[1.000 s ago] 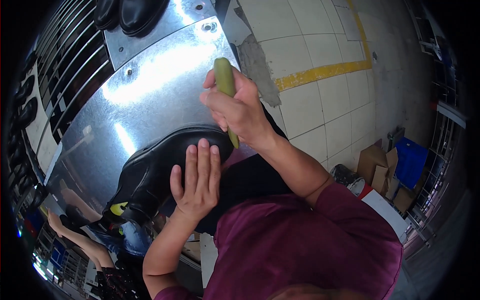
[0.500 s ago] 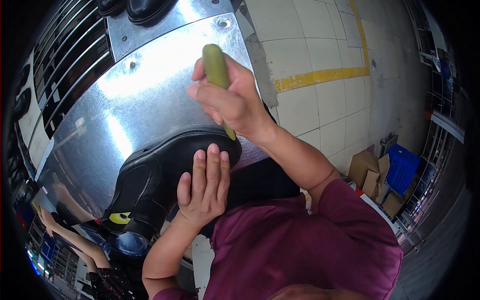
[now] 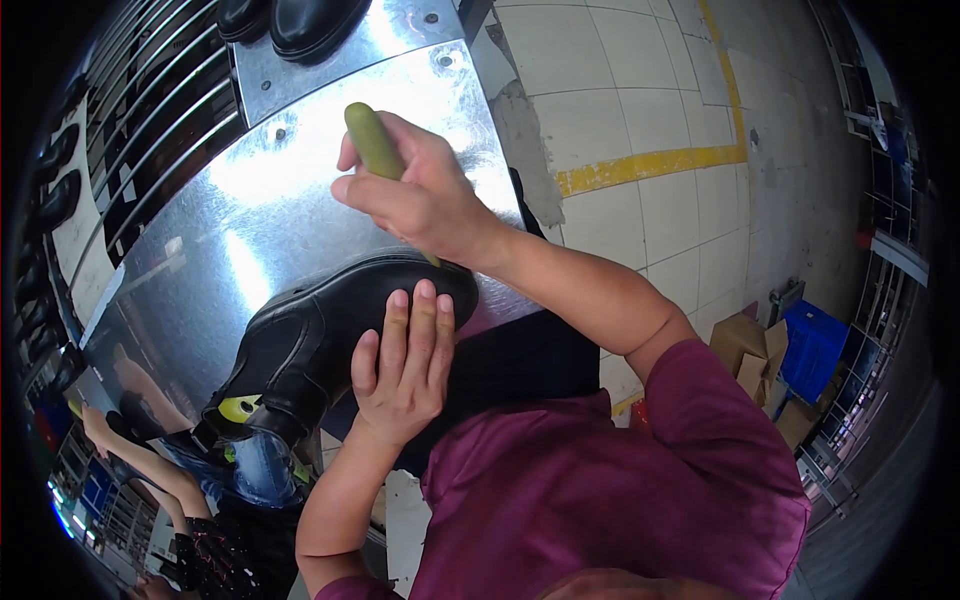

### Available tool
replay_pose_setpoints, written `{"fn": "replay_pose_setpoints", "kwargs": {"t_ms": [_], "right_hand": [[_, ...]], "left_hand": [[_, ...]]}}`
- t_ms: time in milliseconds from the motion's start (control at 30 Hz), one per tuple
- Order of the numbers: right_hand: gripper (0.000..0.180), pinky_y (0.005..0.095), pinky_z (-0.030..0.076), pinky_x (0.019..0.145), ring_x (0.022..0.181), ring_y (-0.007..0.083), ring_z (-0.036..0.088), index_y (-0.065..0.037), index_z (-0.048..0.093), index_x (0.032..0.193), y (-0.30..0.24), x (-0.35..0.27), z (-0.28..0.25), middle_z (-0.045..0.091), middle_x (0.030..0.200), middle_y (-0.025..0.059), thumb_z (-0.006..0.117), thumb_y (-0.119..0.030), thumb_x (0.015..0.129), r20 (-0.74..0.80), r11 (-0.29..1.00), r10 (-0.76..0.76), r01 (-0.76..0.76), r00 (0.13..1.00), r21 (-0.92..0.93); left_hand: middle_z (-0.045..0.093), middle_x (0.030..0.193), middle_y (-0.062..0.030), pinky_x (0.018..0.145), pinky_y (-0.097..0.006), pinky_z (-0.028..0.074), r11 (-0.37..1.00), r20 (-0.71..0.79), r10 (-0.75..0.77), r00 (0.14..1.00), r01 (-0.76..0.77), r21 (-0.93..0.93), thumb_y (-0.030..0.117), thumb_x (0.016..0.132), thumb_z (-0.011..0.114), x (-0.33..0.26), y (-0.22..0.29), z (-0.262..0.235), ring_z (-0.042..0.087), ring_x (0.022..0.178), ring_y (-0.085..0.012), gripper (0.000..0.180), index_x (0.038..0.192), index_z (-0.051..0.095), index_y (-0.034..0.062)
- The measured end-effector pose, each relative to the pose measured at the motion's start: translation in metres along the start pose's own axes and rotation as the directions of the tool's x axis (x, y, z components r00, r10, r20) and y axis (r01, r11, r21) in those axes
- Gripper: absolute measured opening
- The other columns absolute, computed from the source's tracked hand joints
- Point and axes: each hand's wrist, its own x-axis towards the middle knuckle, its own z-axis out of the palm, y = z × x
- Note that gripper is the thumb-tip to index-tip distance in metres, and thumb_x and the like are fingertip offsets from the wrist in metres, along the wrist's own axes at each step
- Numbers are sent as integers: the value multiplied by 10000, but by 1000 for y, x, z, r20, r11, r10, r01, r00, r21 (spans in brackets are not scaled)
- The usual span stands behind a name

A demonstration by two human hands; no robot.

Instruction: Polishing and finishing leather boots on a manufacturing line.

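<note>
A black shoe (image 3: 305, 340) lies on its side on the shiny metal table (image 3: 330, 200), its toe at the right and a yellow-green patch showing inside its opening. Across the shoe near the toe, my left hand (image 3: 405, 365) rests with fingers stretched out flat against it. My right hand (image 3: 420, 195) is closed round an olive-green tapered stick tool (image 3: 375, 145), whose thick rounded end points up and left. The tool's thin tip comes out below the hand and meets the shoe's upper edge by the toe. The middle of the tool is hidden in my grip.
Two more black shoes (image 3: 315, 25) stand on a metal plate at the far left. Beside the table runs a rack of metal bars (image 3: 165, 110). Another person's arm (image 3: 150, 465) is at the lower left. A cardboard box (image 3: 740, 345) and a blue crate (image 3: 812, 345) sit at the right.
My right hand and the stick tool have moved left along the shoe's edge, with the tool leaning further left. My left hand stays flat on the shoe.
</note>
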Motion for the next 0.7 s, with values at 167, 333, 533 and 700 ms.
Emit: {"fn": "replay_pose_setpoints", "kwargs": {"t_ms": [167, 333, 533, 700], "right_hand": [[196, 231, 357, 536, 592, 36, 476, -73, 581, 1011, 4, 18, 19, 524, 709, -48, 719, -175, 917, 117, 994, -112, 113, 987, 1], [263, 287, 454, 744, 800, 112, 570, -69, 683, 1018, 12, 34, 43, 615, 839, -9, 770, -276, 881, 516, 973, -184, 229, 837, -24], [265, 223, 334, 523, 555, 24, 463, -65, 687, 1084, -14, 18, 9, 538, 682, -56, 776, -224, 893, 598, 995, -64, 94, 799, -20], [250, 221, 290, 487, 477, 23, 404, -28, 656, 1107, -21, -3, -10, 508, 611, -61, 744, -143, 904, 468, 996, -82, 58, 880, 65]], "left_hand": [[687, 1363, -75, 1115, -401, 292, 995, 46, -49, 998, 53, -84, 300, 995, 656, 3, 6, -5, 617, 1286, -233, 384, 1321, 687, 100], [682, 1366, -80, 1111, -412, 299, 980, -9, -193, 981, 192, -60, 310, 978, 676, 11, 24, 1, 611, 1286, -237, 420, 1336, 675, 90], [675, 1375, -74, 1112, -418, 301, 964, 4, -247, 969, 247, -102, 302, 963, 694, 13, 27, -2, 604, 1284, -243, 434, 1341, 674, 92], [671, 1385, -78, 1105, -412, 306, 964, 16, -252, 968, 252, -90, 295, 963, 690, 10, 27, -2, 600, 1293, -236, 430, 1341, 675, 90]]}}
